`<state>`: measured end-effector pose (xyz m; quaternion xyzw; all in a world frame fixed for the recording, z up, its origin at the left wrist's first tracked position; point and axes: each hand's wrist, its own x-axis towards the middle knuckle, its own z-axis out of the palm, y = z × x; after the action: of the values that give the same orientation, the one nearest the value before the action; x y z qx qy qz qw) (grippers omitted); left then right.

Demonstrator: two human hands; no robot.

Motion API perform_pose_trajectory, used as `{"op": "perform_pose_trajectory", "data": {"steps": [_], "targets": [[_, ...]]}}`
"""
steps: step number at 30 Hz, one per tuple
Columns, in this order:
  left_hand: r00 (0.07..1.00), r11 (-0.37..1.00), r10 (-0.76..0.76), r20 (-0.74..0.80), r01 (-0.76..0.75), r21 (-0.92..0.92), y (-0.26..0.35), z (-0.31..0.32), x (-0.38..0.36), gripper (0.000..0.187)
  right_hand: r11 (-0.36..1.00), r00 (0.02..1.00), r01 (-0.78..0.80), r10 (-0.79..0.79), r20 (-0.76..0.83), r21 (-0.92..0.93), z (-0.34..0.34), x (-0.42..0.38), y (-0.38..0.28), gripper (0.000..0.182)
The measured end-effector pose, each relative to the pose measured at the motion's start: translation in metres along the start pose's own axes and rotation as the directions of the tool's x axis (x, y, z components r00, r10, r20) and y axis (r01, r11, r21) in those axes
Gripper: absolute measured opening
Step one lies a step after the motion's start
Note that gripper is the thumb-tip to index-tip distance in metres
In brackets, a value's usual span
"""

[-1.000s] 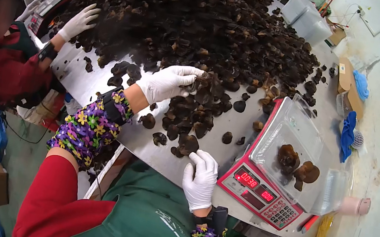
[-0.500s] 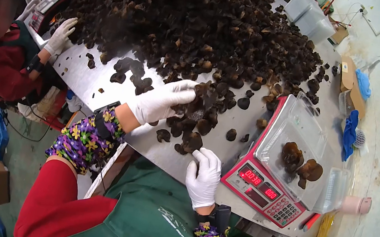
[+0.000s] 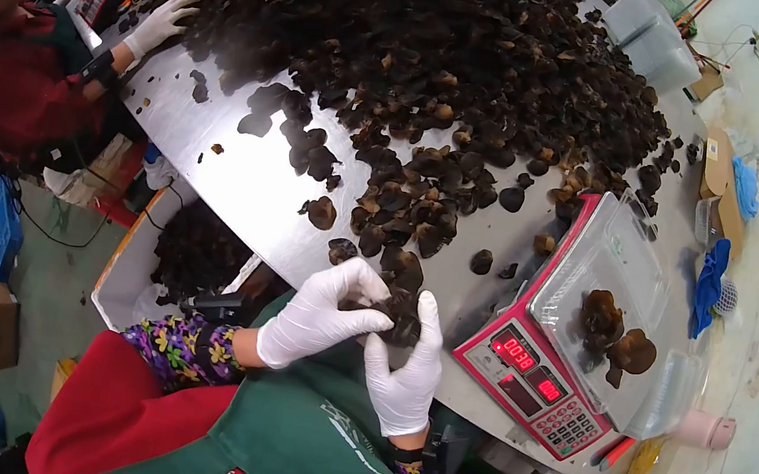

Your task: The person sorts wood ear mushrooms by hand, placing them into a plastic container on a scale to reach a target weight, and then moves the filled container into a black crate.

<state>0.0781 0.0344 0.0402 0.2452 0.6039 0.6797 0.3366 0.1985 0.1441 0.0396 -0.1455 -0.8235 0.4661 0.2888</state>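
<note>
Both of my gloved hands meet at the near edge of the table. Thumb and fingers of my left hand (image 3: 325, 314) are closed on a dark wood ear mushroom (image 3: 401, 314). My right hand (image 3: 407, 369) grips its other side, with the thumb and fingers around it. Just beyond lies a small group of loose wood ear mushrooms (image 3: 418, 193) on the metal table (image 3: 237, 181). To the right stands a red digital scale (image 3: 529, 370), its display reading 0.038. A clear plastic tray (image 3: 588, 264) on it carries a few brown wood ear mushrooms (image 3: 616, 335).
A large heap of wood ear mushrooms (image 3: 416, 30) covers the far table. At left, a co-worker's gloved hand (image 3: 161, 26) touches the heap. A white bin (image 3: 123, 278) with dark mushrooms stands below the table edge. Clear containers (image 3: 653, 42) sit at the back right.
My left hand has drawn back from the loose mushrooms toward my body and met my right hand. Both now hold a mushroom. The view has shifted slightly; the scale reading is the same.
</note>
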Motion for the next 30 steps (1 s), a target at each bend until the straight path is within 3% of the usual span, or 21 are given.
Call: {"op": "perform_pose_trajectory", "data": {"steps": [2, 3, 5, 6, 8, 9, 10, 12, 13, 15, 17, 19, 21, 22, 25, 26, 29, 30], "targets": [[0.990, 0.980, -0.106, 0.096, 0.120, -0.157, 0.009, 0.005, -0.001, 0.027, 0.997, 0.998, -0.030, 0.026, -0.059, -0.077, -0.010, 0.002, -0.009, 0.063], [0.984, 0.992, -0.062, 0.166, 0.079, -0.098, 0.017, 0.006, 0.001, 0.030, 0.997, 0.992, -0.067, 0.069, -0.110, 0.024, -0.012, 0.001, -0.009, 0.050], [0.930, 0.971, 0.241, 0.279, -0.228, -0.078, 0.014, 0.008, 0.010, 0.032, 0.995, 0.982, -0.076, 0.086, -0.167, 0.064, -0.028, 0.006, -0.011, 0.045], [0.916, 0.958, 0.274, 0.293, -0.288, 0.007, 0.022, 0.010, 0.011, 0.031, 0.987, 0.975, -0.098, 0.121, -0.186, 0.126, -0.040, 0.010, -0.015, 0.044], [0.900, 0.929, 0.331, 0.283, -0.363, 0.068, 0.020, 0.008, 0.015, 0.031, 0.997, 0.957, 0.021, -0.042, -0.286, -0.076, -0.069, 0.023, -0.024, 0.047], [0.879, 0.892, 0.386, 0.279, -0.432, 0.129, 0.019, 0.007, 0.018, 0.031, 0.997, 0.933, 0.048, -0.064, -0.354, -0.053, -0.084, 0.031, -0.032, 0.051], [0.868, 0.833, 0.427, 0.254, -0.487, 0.264, 0.019, 0.000, 0.023, 0.030, 0.984, 0.907, 0.098, -0.151, -0.394, -0.150, -0.106, 0.037, -0.032, 0.053], [0.880, 0.765, 0.452, 0.145, -0.466, 0.445, 0.014, -0.015, 0.034, 0.028, 0.954, 0.838, 0.009, -0.171, -0.518, -0.301, -0.138, 0.050, -0.029, 0.050], [0.887, 0.743, 0.456, 0.080, -0.429, 0.513, 0.011, -0.024, 0.040, 0.027, 0.902, 0.839, -0.063, -0.184, -0.511, -0.428, -0.155, 0.055, -0.028, 0.050], [0.880, 0.701, 0.474, -0.016, -0.366, 0.612, 0.014, -0.039, 0.053, 0.026, 0.902, 0.891, -0.128, -0.079, -0.447, -0.413, -0.169, 0.065, -0.028, 0.051], [0.856, 0.491, 0.516, 0.034, -0.328, 0.807, 0.015, -0.053, 0.068, 0.039, 0.680, 0.954, -0.093, -0.148, -0.261, -0.727, -0.179, 0.061, -0.019, 0.054], [0.889, 0.440, 0.445, 0.103, -0.318, 0.840, 0.017, -0.054, 0.081, 0.050, 0.648, 0.943, -0.079, -0.198, -0.268, -0.758, -0.163, 0.056, -0.023, 0.053], [0.888, 0.377, 0.432, 0.159, -0.338, 0.863, 0.013, -0.045, 0.091, 0.054, 0.609, 0.907, 0.043, -0.356, -0.225, -0.792, -0.145, 0.045, -0.019, 0.045], [0.880, 0.305, 0.418, 0.223, -0.367, 0.879, 0.010, -0.040, 0.096, 0.057, 0.689, 0.891, 0.100, -0.382, -0.243, -0.718, -0.130, 0.041, -0.019, 0.038], [0.889, 0.279, 0.352, 0.292, -0.398, 0.874, 0.000, -0.027, 0.106, 0.055, 0.767, 0.938, 0.206, -0.331, -0.099, -0.608, -0.085, 0.021, -0.022, 0.035], [0.877, 0.262, 0.383, 0.291, -0.405, 0.876, -0.006, -0.024, 0.108, 0.040, 0.794, 0.946, 0.244, -0.321, -0.042, -0.556, -0.073, 0.017, -0.020, 0.033], [0.873, 0.242, 0.378, 0.307, -0.413, 0.878, -0.001, -0.021, 0.102, 0.025, 0.848, 0.969, 0.240, -0.241, 0.060, -0.472, -0.045, -0.004, -0.004, 0.035], [0.830, 0.293, 0.467, 0.305, -0.470, 0.833, -0.002, -0.023, 0.101, 0.017, 0.860, 0.974, 0.223, -0.217, 0.068, -0.458, -0.041, -0.008, -0.001, 0.034]]}}
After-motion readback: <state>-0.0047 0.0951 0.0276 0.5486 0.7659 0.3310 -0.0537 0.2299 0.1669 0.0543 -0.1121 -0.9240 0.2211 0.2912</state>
